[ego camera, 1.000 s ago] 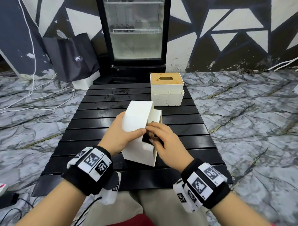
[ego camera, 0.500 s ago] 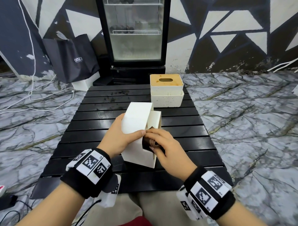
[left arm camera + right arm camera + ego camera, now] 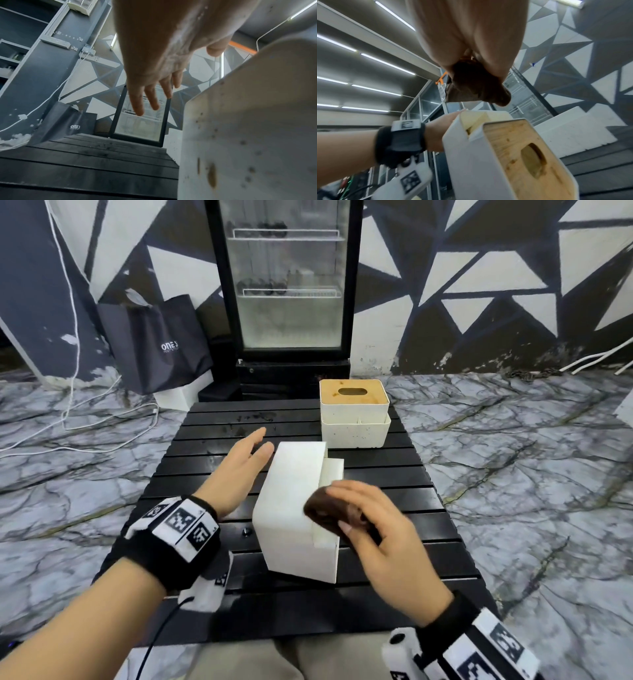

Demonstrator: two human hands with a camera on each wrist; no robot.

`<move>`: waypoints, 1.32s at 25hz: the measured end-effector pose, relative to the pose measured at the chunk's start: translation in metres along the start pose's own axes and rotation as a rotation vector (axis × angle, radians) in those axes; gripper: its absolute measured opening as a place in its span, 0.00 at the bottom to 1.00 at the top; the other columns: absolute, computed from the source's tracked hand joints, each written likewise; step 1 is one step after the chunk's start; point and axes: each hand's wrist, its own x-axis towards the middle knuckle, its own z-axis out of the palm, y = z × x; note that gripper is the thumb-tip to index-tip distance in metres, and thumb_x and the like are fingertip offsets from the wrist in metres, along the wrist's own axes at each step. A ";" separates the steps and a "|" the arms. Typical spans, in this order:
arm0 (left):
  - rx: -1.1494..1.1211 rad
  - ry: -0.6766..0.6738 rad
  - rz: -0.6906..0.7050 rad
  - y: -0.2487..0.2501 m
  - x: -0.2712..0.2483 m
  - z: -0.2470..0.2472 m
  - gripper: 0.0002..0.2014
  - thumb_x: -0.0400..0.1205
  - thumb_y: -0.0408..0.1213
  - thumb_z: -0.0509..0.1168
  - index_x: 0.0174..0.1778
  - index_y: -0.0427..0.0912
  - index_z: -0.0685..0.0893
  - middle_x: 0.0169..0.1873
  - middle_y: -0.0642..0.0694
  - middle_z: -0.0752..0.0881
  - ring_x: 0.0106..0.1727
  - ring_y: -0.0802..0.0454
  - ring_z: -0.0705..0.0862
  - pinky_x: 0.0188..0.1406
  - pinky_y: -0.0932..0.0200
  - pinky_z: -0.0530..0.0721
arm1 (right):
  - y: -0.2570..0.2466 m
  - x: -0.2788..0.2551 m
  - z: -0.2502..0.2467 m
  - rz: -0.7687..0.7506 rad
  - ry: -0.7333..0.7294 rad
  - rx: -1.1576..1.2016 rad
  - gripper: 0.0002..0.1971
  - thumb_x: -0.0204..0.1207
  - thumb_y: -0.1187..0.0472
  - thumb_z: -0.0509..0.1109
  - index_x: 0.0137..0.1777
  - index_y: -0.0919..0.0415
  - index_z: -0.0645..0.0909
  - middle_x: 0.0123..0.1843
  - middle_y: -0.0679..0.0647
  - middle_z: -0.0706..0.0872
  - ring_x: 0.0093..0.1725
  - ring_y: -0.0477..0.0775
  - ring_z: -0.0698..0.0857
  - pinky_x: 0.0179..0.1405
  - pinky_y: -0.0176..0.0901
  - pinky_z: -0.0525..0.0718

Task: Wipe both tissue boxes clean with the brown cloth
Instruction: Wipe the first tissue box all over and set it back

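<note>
**Left hand off the near box, cloth lifted clear**

The near tissue box (image 3: 294, 508) lies on its side on the black slatted tabletop (image 3: 394, 481), its wooden slotted face turned to the person's right; the head camera cannot see that face, and only the right wrist view shows it (image 3: 522, 159). The right hand (image 3: 380, 529) covers the box's upper right edge in the head view, so it is unclear whether anything touches there. That hand's grip is curled around the bunched brown cloth (image 3: 325, 513), which pokes out past the fingertips; in the right wrist view the cloth (image 3: 476, 86) hangs just above the box with a gap between them. Motion blur softens the fingers. The left hand (image 3: 239, 470) sits just beside the box's left side, its fingers straight and loosely spread, holding nothing; whether the palm brushes the box cannot be told. The left wrist view shows brown specks and a smear on the box wall (image 3: 240, 148), blurred by closeness. The second tissue box (image 3: 354, 412) stands upright at the far edge of the tabletop, slot upward.

Half a second ago the left hand gripped the near box from above and the cloth was pressed against its right side; now that hand has released it and the cloth has come away.
</note>
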 end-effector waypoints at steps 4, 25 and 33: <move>0.000 -0.155 0.047 -0.024 0.020 0.001 0.30 0.76 0.68 0.55 0.74 0.64 0.66 0.76 0.57 0.68 0.78 0.56 0.65 0.79 0.54 0.58 | -0.002 -0.001 0.016 -0.054 -0.129 -0.118 0.20 0.74 0.63 0.58 0.65 0.53 0.78 0.66 0.45 0.77 0.69 0.38 0.71 0.70 0.28 0.64; 0.133 0.046 0.320 -0.053 -0.047 -0.013 0.18 0.75 0.58 0.52 0.62 0.67 0.72 0.59 0.64 0.76 0.56 0.65 0.77 0.54 0.72 0.72 | 0.014 -0.005 -0.007 -0.102 -0.102 -0.280 0.23 0.73 0.70 0.61 0.64 0.46 0.77 0.66 0.42 0.75 0.68 0.45 0.72 0.70 0.32 0.65; 0.331 0.068 0.435 -0.038 -0.063 -0.004 0.30 0.70 0.63 0.63 0.68 0.65 0.67 0.70 0.59 0.67 0.72 0.65 0.66 0.71 0.64 0.64 | 0.024 0.031 -0.032 0.010 0.049 -0.201 0.24 0.72 0.71 0.61 0.62 0.42 0.76 0.62 0.40 0.78 0.66 0.46 0.75 0.70 0.36 0.69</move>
